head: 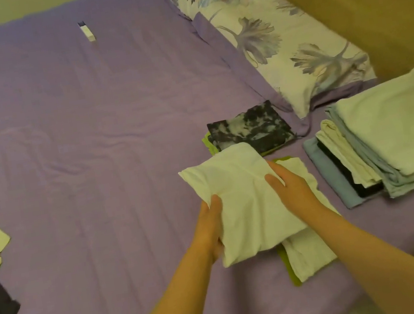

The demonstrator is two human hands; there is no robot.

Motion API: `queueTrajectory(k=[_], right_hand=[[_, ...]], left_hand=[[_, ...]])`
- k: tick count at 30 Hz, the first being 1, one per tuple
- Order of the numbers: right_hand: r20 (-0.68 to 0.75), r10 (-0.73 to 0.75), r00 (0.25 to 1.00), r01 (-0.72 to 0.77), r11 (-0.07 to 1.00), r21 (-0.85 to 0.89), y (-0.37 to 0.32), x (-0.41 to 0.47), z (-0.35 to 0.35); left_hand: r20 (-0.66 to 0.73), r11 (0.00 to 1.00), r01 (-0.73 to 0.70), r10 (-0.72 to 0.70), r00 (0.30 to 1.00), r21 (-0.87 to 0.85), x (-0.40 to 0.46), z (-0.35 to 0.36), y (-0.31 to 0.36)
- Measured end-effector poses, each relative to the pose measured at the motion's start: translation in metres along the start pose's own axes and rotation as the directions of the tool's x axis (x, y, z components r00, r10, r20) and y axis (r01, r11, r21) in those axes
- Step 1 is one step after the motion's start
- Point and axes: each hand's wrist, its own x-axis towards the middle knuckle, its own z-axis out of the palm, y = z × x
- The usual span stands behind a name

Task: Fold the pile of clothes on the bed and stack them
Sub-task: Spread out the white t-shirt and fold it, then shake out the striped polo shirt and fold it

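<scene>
Folded white garment (243,205) hides left hand's (211,226) fingers underneath.

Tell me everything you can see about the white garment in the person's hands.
The white garment is plain, soft-looking cloth, folded into a rough rectangle with a few creases. It is held tilted above a white and green stack on the bed. The left hand grips its near left edge, thumb on top; the right hand lies on its right side. Its far corner overlaps the tie-dye stack in view.
</scene>
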Motion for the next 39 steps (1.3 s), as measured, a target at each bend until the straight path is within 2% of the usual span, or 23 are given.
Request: queueTrajectory(k=[5, 9, 12, 16, 19, 21, 23, 25, 27, 29, 31, 33, 35, 39], right_hand=[[-0.027, 0.041, 0.999, -0.041, 0.999, -0.011, 0.06, -0.006, -0.066], [-0.005, 0.266, 0.964, -0.266, 0.963, -0.031, 0.118, -0.005, -0.084], [0.065, 0.344, 0.937, -0.341, 0.938, -0.061, 0.155, -0.01, -0.08], [-0.02, 0.286, 0.958, -0.286, 0.952, -0.108, 0.173, -0.014, -0.077], [-0.133, 0.182, 0.974, -0.205, 0.96, -0.191, 0.172, -0.021, -0.08], [-0.162, 0.172, 0.972, -0.207, 0.949, -0.236, 0.17, -0.024, -0.084], [-0.128, 0.222, 0.967, -0.249, 0.932, -0.265, 0.169, -0.025, -0.085], [-0.09, 0.197, 0.976, -0.217, 0.888, -0.406, 0.168, -0.027, -0.084], [-0.069, 0.046, 0.997, -0.076, 0.837, -0.541, 0.165, -0.029, -0.08], [0.049, -0.037, 0.998, 0.058, 0.817, -0.573, 0.159, -0.03, -0.068], [0.191, -0.014, 0.982, 0.123, 0.807, -0.578, 0.156, -0.032, -0.052], [0.274, 0.073, 0.959, 0.109, 0.797, -0.593, 0.158, -0.037, -0.036], [0.286, 0.158, 0.945, 0.068, 0.761, -0.645, 0.162, -0.041, -0.027], [0.261, 0.257, 0.93, 0.013, 0.689, -0.725, 0.155, -0.039, -0.018]], left_hand=[[0.092, 0.999, 0.022, -0.018, 0.996, -0.048, 0.005, 0.081, -0.038], [0.084, 0.985, 0.127, -0.117, 0.99, -0.116, 0.014, 0.108, -0.081], [0.055, 0.99, 0.136, -0.134, 0.989, -0.043, 0.02, 0.105, -0.107], [-0.061, 0.989, 0.06, -0.053, 0.997, 0.132, 0.026, 0.103, -0.117], [-0.056, 0.984, -0.015, 0.025, 0.998, 0.177, 0.03, 0.111, -0.113], [-0.036, 0.979, -0.02, 0.028, 0.999, 0.201, 0.033, 0.116, -0.113], [-0.056, 0.972, -0.012, 0.026, 0.998, 0.233, 0.035, 0.118, -0.115], [-0.107, 0.967, -0.027, 0.056, 0.993, 0.254, 0.037, 0.118, -0.118], [-0.124, 0.96, -0.063, 0.1, 0.987, 0.274, 0.035, 0.12, -0.121], [-0.129, 0.937, -0.072, 0.123, 0.984, 0.342, 0.03, 0.122, -0.128], [-0.174, 0.906, -0.009, 0.092, 0.98, 0.424, 0.028, 0.119, -0.137], [-0.257, 0.865, 0.156, -0.032, 0.966, 0.476, 0.027, 0.112, -0.143], [-0.3, 0.804, 0.287, -0.142, 0.943, 0.521, 0.026, 0.104, -0.148], [-0.271, 0.732, 0.315, -0.183, 0.945, 0.604, 0.02, 0.098, -0.153]])
